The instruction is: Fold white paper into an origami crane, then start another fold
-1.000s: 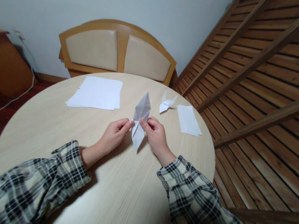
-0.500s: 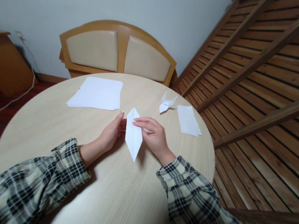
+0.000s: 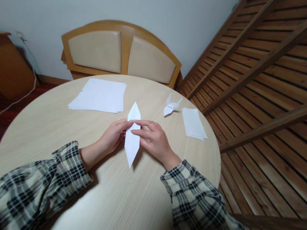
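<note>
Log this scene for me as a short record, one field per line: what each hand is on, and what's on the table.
Left hand: left hand at the folded paper, thumb on its face
Right hand: right hand on the same piece, fingertips on its face
Held shape: white, long, pointed at both ends
Table: round table, pale wood grain
Far left: large paper sheets, stacked unevenly
Far right: folded paper figure, with smaller paper sheets right of it
Sleeves: plaid sleeves
</note>
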A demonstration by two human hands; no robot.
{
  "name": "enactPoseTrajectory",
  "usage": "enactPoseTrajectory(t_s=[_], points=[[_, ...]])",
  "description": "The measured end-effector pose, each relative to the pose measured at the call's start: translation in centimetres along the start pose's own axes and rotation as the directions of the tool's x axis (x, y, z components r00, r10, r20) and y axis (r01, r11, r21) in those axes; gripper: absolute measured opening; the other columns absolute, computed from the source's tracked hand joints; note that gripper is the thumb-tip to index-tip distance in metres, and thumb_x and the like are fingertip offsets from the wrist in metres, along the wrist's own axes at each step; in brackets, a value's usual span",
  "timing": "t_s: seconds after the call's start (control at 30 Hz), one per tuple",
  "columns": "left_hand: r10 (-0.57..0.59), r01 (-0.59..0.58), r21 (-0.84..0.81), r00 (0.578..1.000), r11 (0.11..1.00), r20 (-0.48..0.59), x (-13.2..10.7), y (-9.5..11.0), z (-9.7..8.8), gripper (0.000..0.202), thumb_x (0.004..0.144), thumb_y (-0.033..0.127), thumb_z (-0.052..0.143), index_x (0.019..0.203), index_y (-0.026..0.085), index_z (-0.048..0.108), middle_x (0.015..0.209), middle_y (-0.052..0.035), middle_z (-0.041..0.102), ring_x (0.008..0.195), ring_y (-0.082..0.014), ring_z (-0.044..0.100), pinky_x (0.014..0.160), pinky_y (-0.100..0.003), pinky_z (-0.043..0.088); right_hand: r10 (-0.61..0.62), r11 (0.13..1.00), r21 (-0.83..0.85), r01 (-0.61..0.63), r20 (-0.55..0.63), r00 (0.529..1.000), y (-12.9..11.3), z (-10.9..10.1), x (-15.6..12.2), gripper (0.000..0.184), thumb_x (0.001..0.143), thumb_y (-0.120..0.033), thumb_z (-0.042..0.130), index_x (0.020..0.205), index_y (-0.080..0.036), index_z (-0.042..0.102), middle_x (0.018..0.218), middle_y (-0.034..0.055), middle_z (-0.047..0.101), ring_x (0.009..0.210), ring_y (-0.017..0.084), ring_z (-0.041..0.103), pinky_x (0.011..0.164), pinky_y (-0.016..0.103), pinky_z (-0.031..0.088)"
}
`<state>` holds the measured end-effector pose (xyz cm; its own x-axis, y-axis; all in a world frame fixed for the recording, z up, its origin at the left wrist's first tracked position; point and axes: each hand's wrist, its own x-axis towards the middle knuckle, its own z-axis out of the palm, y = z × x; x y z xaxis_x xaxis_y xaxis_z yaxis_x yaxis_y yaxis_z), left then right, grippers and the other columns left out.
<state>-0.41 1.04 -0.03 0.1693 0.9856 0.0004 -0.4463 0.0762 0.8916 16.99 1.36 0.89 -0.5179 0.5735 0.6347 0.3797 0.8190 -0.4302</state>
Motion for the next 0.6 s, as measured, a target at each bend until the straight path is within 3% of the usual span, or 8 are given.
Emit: enactPoseTrajectory(t_s=[0.23, 0.4, 0.6], points=[[-0.058, 0.058, -0.011, 0.998, 0.998, 0.033, -0.4, 0.46, 0.43, 0.02, 0.071, 0.026, 0.075, 0.085, 0.013, 0.069, 0.068, -0.0014, 0.066, 0.055, -0.011, 0.054, 0.051, -0.023, 0.04, -0.005, 1.0, -0.027, 0.002, -0.096, 0.995, 0.45, -0.36, 0.27, 0.031, 0.078, -0.009, 0.067, 0.093, -0.035, 0.073, 0.124, -0.0017, 0.066, 0.114, 0.022, 0.054, 0.099, 0.049, 0.042], [0.007, -0.011, 0.06, 0.998, 0.998, 0.068, -0.4, 0.38, 0.49, 0.021, 0.073, 0.027, 0.073, 0.089, 0.014, 0.07, 0.076, -0.0034, 0.07, 0.061, -0.0122, 0.056, 0.058, -0.024, 0.042, 0.04, 0.999, 0.005, -0.04, -0.14, 0.989, 0.38, -0.22, 0.29, 0.028, 0.077, -0.007, 0.066, 0.086, -0.033, 0.074, 0.123, -0.0012, 0.065, 0.115, 0.022, 0.053, 0.099, 0.049, 0.042], [0.051, -0.06, 0.103, 0.995, 0.993, 0.088, -0.42, 0.27, 0.56, 0.019, 0.074, 0.026, 0.07, 0.09, 0.016, 0.072, 0.084, -0.0044, 0.071, 0.072, -0.0141, 0.06, 0.069, -0.027, 0.047, 0.135, 0.99, 0.072, -0.122, -0.216, 0.967, 0.14, 0.3, 0.08, 0.012, 0.079, -0.015, 0.069, 0.077, -0.026, 0.07, 0.12, 0.0025, 0.063, 0.114, 0.021, 0.054, 0.101, 0.048, 0.042]])
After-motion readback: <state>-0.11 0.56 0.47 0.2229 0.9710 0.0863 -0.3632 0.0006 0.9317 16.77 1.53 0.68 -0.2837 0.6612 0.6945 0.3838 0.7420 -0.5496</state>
